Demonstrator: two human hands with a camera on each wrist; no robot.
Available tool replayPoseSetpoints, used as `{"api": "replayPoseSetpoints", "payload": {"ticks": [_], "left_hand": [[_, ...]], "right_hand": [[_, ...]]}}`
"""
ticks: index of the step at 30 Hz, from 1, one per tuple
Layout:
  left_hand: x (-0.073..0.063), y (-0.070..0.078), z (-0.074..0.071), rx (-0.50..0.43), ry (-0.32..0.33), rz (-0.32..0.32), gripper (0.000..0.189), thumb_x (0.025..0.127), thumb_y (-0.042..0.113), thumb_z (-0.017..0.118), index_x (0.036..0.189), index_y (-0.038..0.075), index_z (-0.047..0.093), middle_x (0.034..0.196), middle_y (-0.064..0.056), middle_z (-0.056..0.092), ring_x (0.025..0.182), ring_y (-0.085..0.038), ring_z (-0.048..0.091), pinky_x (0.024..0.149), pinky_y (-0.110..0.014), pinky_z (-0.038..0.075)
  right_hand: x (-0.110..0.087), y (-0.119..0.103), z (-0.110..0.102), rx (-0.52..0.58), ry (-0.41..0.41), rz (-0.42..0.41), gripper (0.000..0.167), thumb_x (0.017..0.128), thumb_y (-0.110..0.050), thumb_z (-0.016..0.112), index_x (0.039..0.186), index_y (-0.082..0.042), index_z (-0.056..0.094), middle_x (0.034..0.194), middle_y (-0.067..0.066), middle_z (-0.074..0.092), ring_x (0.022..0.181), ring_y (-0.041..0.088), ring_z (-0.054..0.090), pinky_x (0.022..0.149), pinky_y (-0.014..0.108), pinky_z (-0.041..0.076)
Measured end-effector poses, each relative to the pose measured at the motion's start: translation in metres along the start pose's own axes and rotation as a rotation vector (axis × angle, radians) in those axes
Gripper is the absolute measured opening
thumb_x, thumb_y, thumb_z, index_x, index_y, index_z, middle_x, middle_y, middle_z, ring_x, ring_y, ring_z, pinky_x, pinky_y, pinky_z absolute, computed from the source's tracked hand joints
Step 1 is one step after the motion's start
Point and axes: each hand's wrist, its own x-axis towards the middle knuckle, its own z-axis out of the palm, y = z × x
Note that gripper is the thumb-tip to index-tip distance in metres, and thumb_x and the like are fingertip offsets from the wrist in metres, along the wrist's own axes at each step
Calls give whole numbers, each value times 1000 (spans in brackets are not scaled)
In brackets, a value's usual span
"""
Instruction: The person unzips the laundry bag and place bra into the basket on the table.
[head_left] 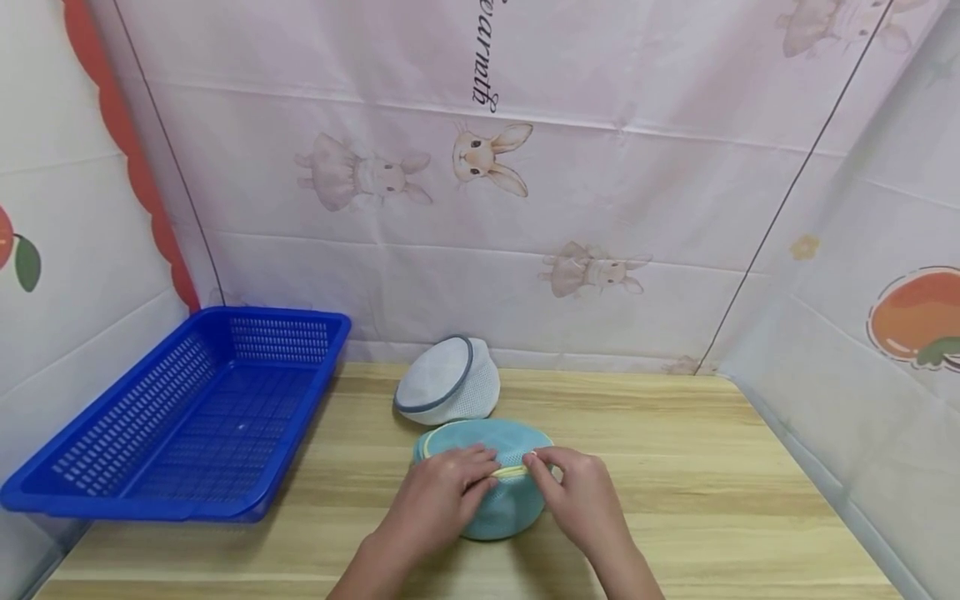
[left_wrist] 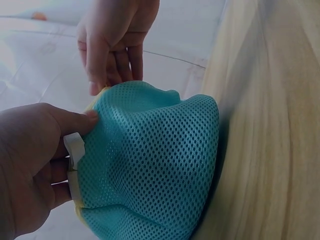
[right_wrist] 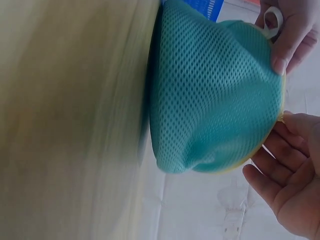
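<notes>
A teal mesh laundry bag [head_left: 502,508] with a yellow zipped rim stands on the table in front of me. My left hand [head_left: 438,500] pinches the rim on its left side, thumb on the mesh and fingers behind the edge. A white loop [left_wrist: 75,148] sticks out beside those fingers in the left wrist view. With thumb and index finger, my right hand [head_left: 583,492] pinches the yellow zipper [right_wrist: 281,118] at the right part of the rim. Its other fingers [right_wrist: 285,155] spread loosely behind the bag.
Behind the teal bag, a white mesh bag [head_left: 483,387] with a grey rim lies tilted on the wooden table [head_left: 675,467]. A large blue plastic basket [head_left: 300,417] stands at the left. Printed cloth walls [head_left: 450,292] enclose the table at the back and sides.
</notes>
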Motion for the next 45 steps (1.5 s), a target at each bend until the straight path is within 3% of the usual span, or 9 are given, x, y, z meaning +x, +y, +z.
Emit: {"api": "replayPoseSetpoints", "payload": {"ticks": [2,7,16,21,27,35,40,45], "left_hand": [[0,-1,-1,-15,8,-8,21,90,25,72,107,15,77,114,0,73,110,-15,68,94,-37,56],[0,-2,-2,-26,19,-29,21,90,24,72,108,15,77,114,2,73,110,-14,68,94,-37,55],[0,-2,-5,27,53,-68,23,87,18,74,110,14,76,117,1,72,112,-16,67,96,-38,54],[1,-2,-4,41,34,-80,25,87,12,73,112,12,75,121,-1,71,116,-19,65,98,-41,53],[1,1,-3,78,36,-17,26,86,13,75,111,12,74,119,-2,71,116,-18,65,100,-40,52],[0,7,4,62,92,109,24,88,22,74,111,14,75,112,1,74,111,-14,67,96,-40,55],[1,8,5,32,119,103,17,89,19,73,105,16,77,107,4,75,108,-14,69,95,-40,55],[1,7,3,14,103,73,13,90,20,72,101,17,78,104,4,75,106,-13,69,95,-39,55]], "right_hand": [[1,2,-1,-21,14,4,11,90,-18,72,85,-10,77,86,0,76,58,-2,56,70,32,59],[1,5,-4,-34,35,-16,9,89,-18,73,84,-11,76,87,-1,76,83,12,72,75,35,60],[0,-3,-3,-11,84,-200,5,85,-11,76,81,-14,75,80,-8,73,78,1,68,68,19,57],[-1,-6,0,3,91,-278,4,86,-13,75,82,-15,76,80,-9,73,76,-1,67,65,12,53],[-1,-7,3,24,83,-273,4,87,-13,75,83,-15,77,81,-8,74,77,-1,68,69,13,54],[-1,-9,4,50,47,-267,4,88,-16,74,87,-13,77,84,-6,75,80,0,68,70,11,53],[-1,-10,4,56,29,-260,5,84,-10,77,87,-15,77,84,-6,75,82,0,69,72,10,53],[-1,-10,4,54,39,-266,3,84,-11,78,83,-14,77,82,-9,74,78,-1,67,69,10,53]]}}
